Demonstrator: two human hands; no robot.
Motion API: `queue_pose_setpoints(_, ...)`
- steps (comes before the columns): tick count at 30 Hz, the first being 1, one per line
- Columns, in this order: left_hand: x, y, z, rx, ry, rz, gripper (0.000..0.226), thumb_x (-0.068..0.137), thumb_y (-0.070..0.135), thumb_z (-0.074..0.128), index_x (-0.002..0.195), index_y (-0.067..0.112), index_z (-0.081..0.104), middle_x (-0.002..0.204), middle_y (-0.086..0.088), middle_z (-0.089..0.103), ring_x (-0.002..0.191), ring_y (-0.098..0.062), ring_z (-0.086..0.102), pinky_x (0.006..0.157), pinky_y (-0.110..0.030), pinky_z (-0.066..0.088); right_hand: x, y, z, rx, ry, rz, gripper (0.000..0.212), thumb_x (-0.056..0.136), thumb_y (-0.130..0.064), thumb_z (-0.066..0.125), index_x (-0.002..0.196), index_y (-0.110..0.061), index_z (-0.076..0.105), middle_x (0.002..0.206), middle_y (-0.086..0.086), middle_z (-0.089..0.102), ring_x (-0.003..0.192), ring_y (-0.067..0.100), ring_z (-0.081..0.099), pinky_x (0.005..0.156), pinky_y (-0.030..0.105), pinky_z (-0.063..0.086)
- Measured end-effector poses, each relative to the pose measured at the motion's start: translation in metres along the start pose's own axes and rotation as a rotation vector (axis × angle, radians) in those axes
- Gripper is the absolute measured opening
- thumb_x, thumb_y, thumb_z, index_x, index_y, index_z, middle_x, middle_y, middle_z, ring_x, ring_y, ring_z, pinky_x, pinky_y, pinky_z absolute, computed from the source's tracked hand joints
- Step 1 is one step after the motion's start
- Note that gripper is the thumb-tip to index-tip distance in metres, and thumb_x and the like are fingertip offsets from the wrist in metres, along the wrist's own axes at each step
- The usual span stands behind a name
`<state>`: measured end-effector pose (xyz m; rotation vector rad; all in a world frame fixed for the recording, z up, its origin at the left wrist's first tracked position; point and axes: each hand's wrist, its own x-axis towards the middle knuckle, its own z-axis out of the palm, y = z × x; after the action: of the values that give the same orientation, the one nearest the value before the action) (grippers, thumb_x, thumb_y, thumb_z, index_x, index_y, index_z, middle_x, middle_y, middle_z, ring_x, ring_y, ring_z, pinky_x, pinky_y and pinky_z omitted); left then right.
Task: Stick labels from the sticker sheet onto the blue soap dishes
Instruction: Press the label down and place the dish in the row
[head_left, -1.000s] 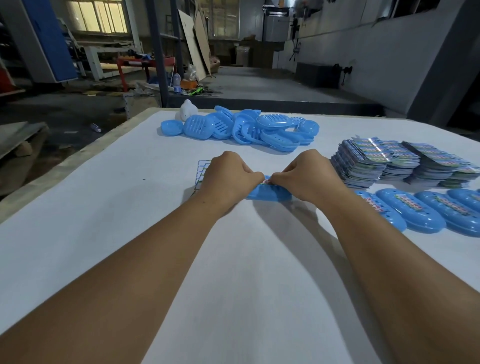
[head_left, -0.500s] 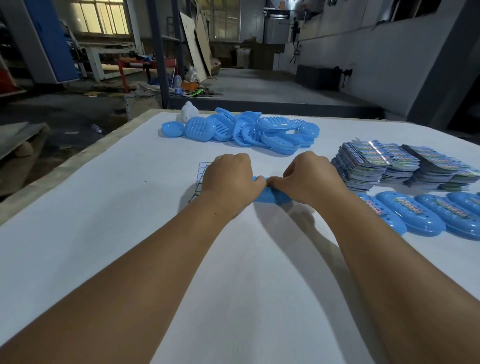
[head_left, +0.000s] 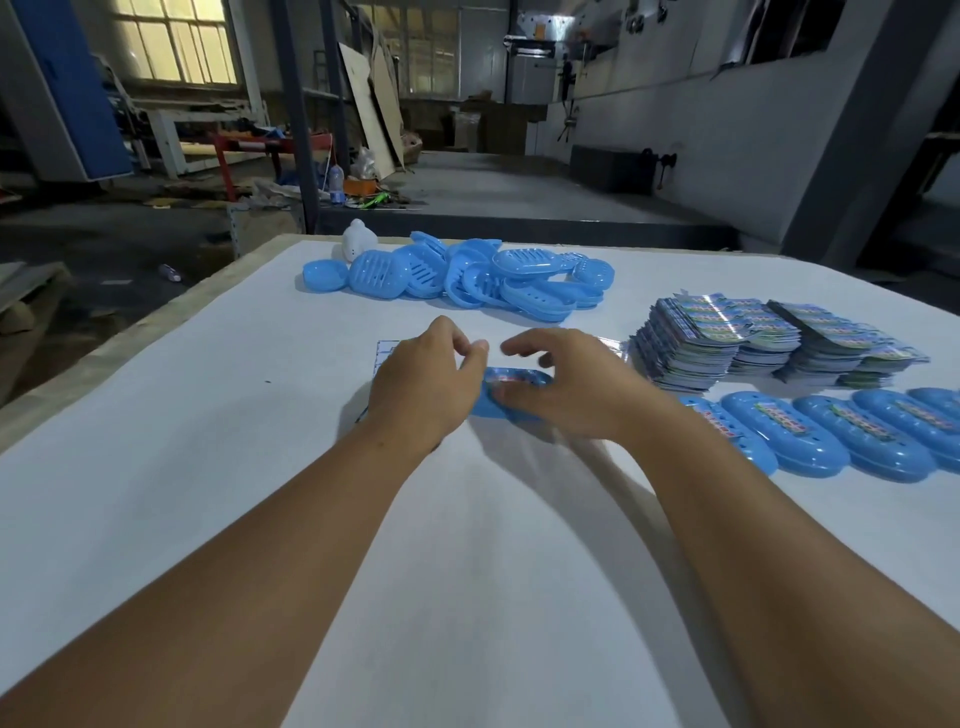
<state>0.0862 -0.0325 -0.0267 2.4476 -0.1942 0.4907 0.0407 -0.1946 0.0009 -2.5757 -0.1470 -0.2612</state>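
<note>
Soap dish (head_left: 511, 393) sits mid-table on the white table cover (head_left: 208, 441), between both hands, label (head_left: 511, 375) already lying along its top. Left hand (head_left: 423, 387) hovers at the dish's left end, fingers loosely curled, thumb and forefinger near each other but pinching nothing I can make out. Right hand (head_left: 563, 387) is spread over the right end, fingers relaxed (blurred, so contact with the dish is unclear). Sticker sheet (head_left: 383, 358) lies flat under and behind the left hand, mostly hidden.

Handling guess: thin moulded plastic, light, stiff, slick, so it will likely skate on the cover. Best held by the rounded ends or rim, keeping off the label face.

Right of that: row of labelled dishes (head_left: 826, 434). Behind them, stacks of label sheets (head_left: 727, 343). Far edge: pile of unlabelled dishes (head_left: 467, 278), with a white bottle (head_left: 357, 240) just beside it.
</note>
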Motion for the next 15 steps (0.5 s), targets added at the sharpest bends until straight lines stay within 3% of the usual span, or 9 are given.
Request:
queue_pose_setpoints(4, -0.001, -0.006, 0.000, -0.080, 0.062, 0.011, 0.026, 0.097, 0.052, 0.051, 0.092, 0.027, 0.053, 0.081, 0.004, 0.063, 0.080, -0.020, 0.059, 0.068, -0.032, 0.044, -0.006, -0.008, -0.002, -0.185, -0.068, -0.057, 0.055, 0.084, -0.050, 0.069, 0.136, -0.039, 0.056, 0.129, -0.010, 0.061, 0.103, 0.013, 0.054, 0.083, 0.029, 0.042)
queue_pose_setpoints(8, -0.001, -0.009, 0.001, -0.093, 0.068, 0.008, 0.024, 0.096, 0.051, 0.053, 0.090, 0.028, 0.052, 0.077, 0.008, 0.058, 0.078, -0.020, 0.057, 0.070, -0.032, 0.044, -0.017, -0.012, -0.016, -0.422, -0.165, 0.038, 0.055, 0.085, -0.056, 0.060, 0.137, -0.038, 0.053, 0.131, -0.005, 0.061, 0.117, 0.022, 0.056, 0.092, 0.036, 0.048)
queue_pose_setpoints(12, -0.001, -0.009, 0.001, -0.092, 0.070, 0.024, 0.023, 0.095, 0.050, 0.054, 0.089, 0.028, 0.053, 0.075, 0.011, 0.058, 0.078, -0.021, 0.058, 0.069, -0.033, 0.044, -0.027, -0.008, -0.038, -0.502, -0.277, 0.230, 0.050, 0.071, -0.064, 0.059, 0.105, -0.028, 0.068, 0.100, -0.005, 0.068, 0.091, 0.022, 0.064, 0.081, 0.036, 0.054)
queue_pose_setpoints(15, -0.001, -0.010, 0.000, -0.093, 0.058, 0.014, 0.021, 0.094, 0.050, 0.056, 0.087, 0.030, 0.053, 0.076, 0.012, 0.058, 0.083, -0.024, 0.059, 0.075, -0.035, 0.049, -0.030, 0.001, -0.052, -0.496, -0.273, 0.312, 0.046, 0.065, -0.064, 0.067, 0.070, -0.018, 0.063, 0.070, -0.003, 0.063, 0.069, 0.020, 0.062, 0.062, 0.030, 0.047)
